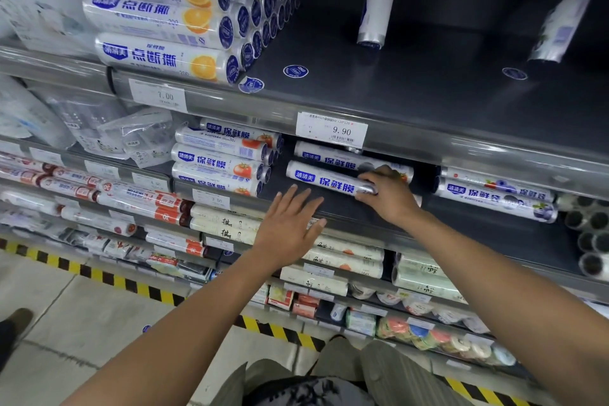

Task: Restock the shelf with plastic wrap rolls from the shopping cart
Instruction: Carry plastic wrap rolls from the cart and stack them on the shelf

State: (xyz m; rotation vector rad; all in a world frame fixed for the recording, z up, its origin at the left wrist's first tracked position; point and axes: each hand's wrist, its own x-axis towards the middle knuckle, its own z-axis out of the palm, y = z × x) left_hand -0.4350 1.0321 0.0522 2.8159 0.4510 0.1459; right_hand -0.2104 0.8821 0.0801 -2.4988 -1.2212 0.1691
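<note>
A plastic wrap roll (pixel 324 180) with blue lettering lies sideways on the dark second shelf (pixel 468 224). My right hand (pixel 389 196) grips its right end, fingers curled over the cap. A second roll (pixel 329 156) lies just behind it. My left hand (pixel 290 224) hovers flat and spread at the shelf's front edge, just left of the held roll and holding nothing. A stack of similar rolls (pixel 224 163) with tomato pictures sits to the left. The shopping cart is out of view.
The top shelf (pixel 395 89) holds a pile of orange-print rolls (pixel 164 20) at left and two rolls leaning at the back. Blueberry-print rolls (pixel 494 196) lie to the right. A 9.90 price tag (pixel 333 130) hangs above the held roll. Lower shelves are packed; striped tape marks the floor.
</note>
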